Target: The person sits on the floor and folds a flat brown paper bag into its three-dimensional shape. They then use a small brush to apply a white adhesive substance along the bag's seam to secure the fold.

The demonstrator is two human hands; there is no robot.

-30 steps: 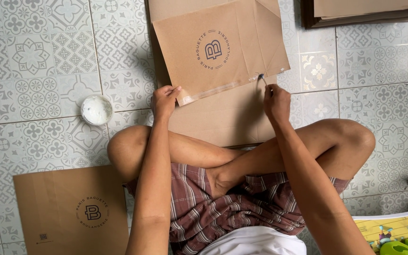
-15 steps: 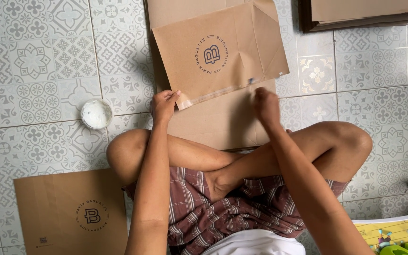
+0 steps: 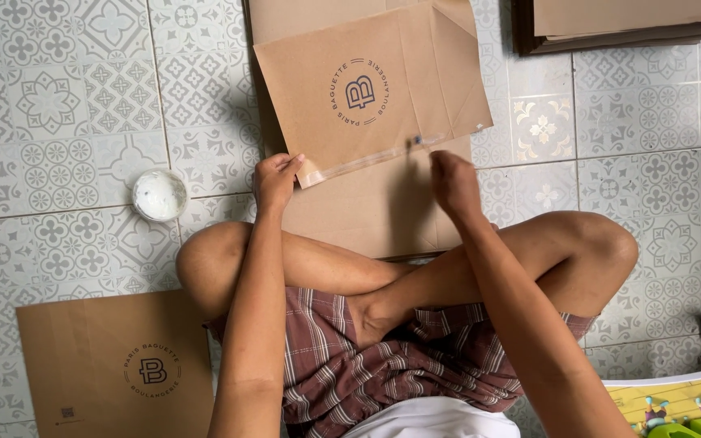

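We sit cross-legged on a patterned grey-white tile floor (image 3: 58,97), head cam looking straight down. Our left hand (image 3: 276,180) presses its fingertips on the near left corner of a flat brown paper bag (image 3: 371,89) w/ a round dark logo, pinning it; nothing is gripped there, fingers just bent down onto the paper. The bag lies tilted, on top of a stack of similar brown sheets (image 3: 367,219) just in front of our shins. Along the bag's near edge runs a shiny strip (image 3: 367,161), prob. glue or tape, can't tell which. Our right hand (image 3: 453,182) is curled closed over a thin tool; only its dark tip (image 3: 410,144) shows, touching the strip approx. mid-edge. Can't tell what the tool is, the hand hides the rest. Left of our left knee, apart from the bag, stands a small round white pot (image 3: 160,195) w/ white stuff inside. Another flat brown bag (image 3: 115,365) w/ the same kind of logo lies bottom left beside our thigh. Top right, well apart, is a pile of more brown bags (image 3: 626,20). Bottom right corner: a white-rimmed tray (image 3: 667,380) w/ yellow and green bits, partly cut off.
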